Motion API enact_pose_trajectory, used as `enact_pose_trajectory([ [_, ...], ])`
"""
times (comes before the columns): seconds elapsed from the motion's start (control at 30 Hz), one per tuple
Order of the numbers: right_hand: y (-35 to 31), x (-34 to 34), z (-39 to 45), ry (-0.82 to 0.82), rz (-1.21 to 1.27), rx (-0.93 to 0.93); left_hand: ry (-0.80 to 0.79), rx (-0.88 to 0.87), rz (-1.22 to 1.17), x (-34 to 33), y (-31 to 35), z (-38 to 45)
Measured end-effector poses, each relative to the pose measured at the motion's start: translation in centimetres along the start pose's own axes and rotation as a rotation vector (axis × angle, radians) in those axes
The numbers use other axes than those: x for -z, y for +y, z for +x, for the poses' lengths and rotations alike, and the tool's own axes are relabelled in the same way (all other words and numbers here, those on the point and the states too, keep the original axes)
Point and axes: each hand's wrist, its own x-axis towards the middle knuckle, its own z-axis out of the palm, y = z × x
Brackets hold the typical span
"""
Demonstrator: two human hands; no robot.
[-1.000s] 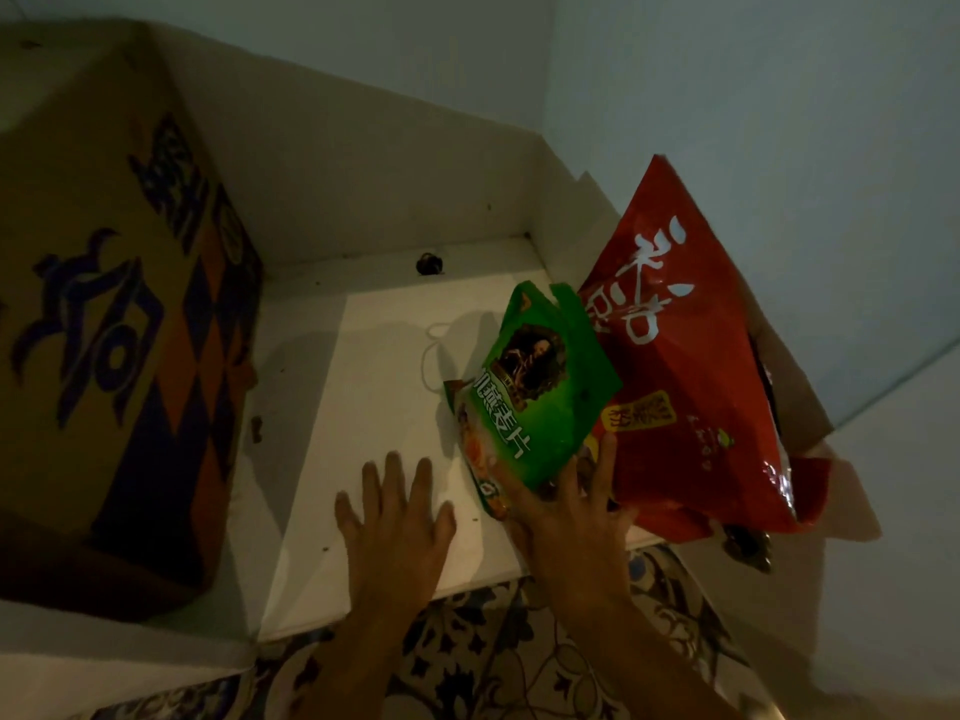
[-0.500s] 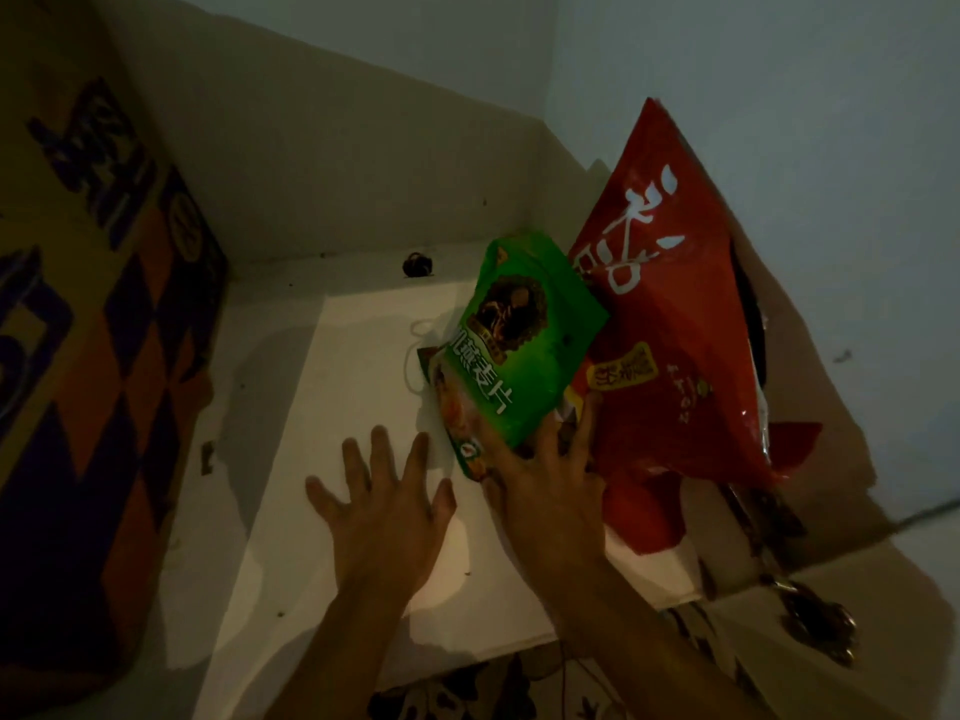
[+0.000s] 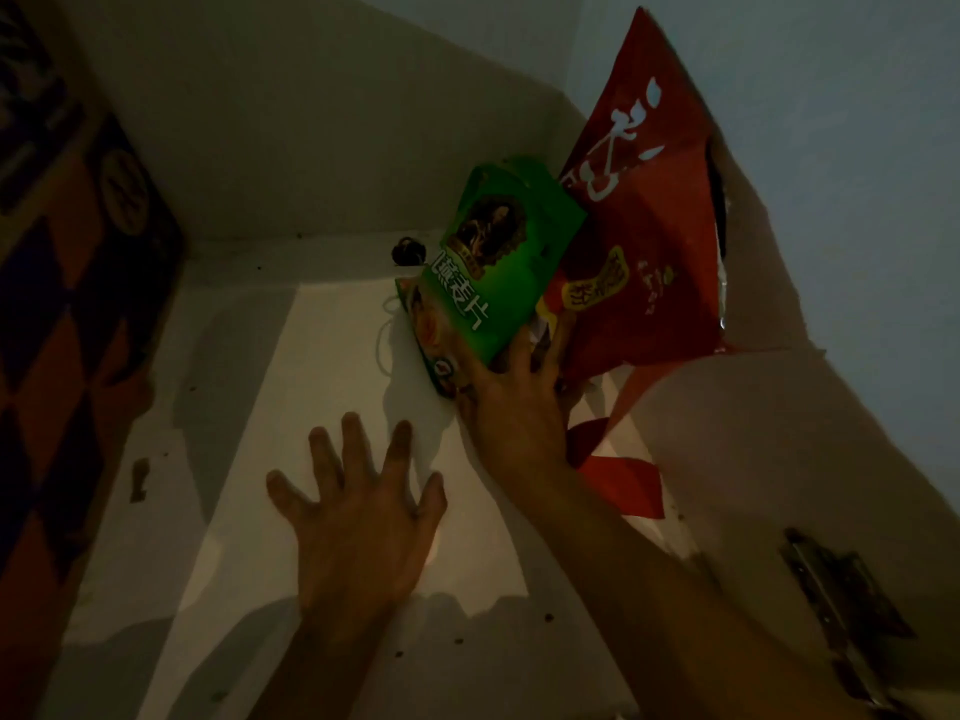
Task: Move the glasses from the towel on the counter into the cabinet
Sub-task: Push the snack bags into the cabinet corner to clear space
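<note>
I look into a dim white cabinet shelf (image 3: 291, 387). My left hand (image 3: 363, 517) lies flat on the shelf with its fingers spread and nothing in it. My right hand (image 3: 511, 402) presses against the bottom of a green snack bag (image 3: 498, 262), its fingers on the bag's lower edge, pushing it toward the back right corner. Behind it leans a red bag (image 3: 654, 241) against the right wall. No glasses and no towel are in view.
A cardboard box (image 3: 67, 283) with dark blue and orange print fills the left side of the shelf. A small dark object (image 3: 408, 250) sits at the back wall. A metal hinge (image 3: 836, 579) is on the cabinet's right side panel.
My right hand has pushed the green and red bags farther back and to the right. My left hand stays flat on the shelf. The view has moved closer into the cabinet.
</note>
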Motion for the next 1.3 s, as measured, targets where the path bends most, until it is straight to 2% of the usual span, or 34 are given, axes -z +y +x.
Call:
enact_pose_trajectory([
  [0.23, 0.6, -0.2, 4.4, -0.015, 0.040, 0.084, -0.050, 0.008, -0.023, 0.1, -0.1, 0.4],
  [0.5, 0.0, 0.0, 7.0, -0.156, -0.036, -0.007, -0.128, 0.089, 0.006, 0.1, 0.4, 1.2],
  [0.67, 0.3, 0.0, 8.1, -0.208, -0.003, 0.051, -0.094, 0.092, 0.019, -0.2, 0.4, 1.1],
  [0.77, -0.5, 1.0, 8.0, -0.242, 0.048, 0.003, -0.037, 0.082, 0.034, -0.6, 0.4, 1.4],
  [0.83, -1.5, 2.0, 6.8, -0.134, 0.056, -0.074, 0.055, 0.045, -0.029, -0.8, 0.1, 1.4],
  [0.9, -2.3, 2.9, 5.7, 0.080, 0.038, -0.117, 0.114, 0.000, -0.059, -1.3, -0.4, 1.6],
  [0.97, -2.0, 2.7, 6.1, 0.191, 0.205, -0.179, 0.137, -0.011, -0.074, -1.8, -0.4, 1.3],
  [1.07, -1.5, 2.7, 8.5, 0.038, 0.731, -0.399, 0.162, -0.020, -0.104, -1.8, -0.4, 1.0],
  [1.13, -1.5, 2.3, 9.5, -0.088, 0.936, -0.481, 0.156, -0.026, -0.118, -2.0, -0.5, 1.0],
  [1.23, -1.5, 0.8, 10.9, -0.089, 0.949, -0.498, 0.211, -0.042, -0.131, -2.0, -0.6, 0.8],
  [1.3, -1.5, 0.0, 11.6, -0.063, 0.908, -0.547, 0.186, -0.045, -0.122, -2.1, -0.6, 0.7],
])
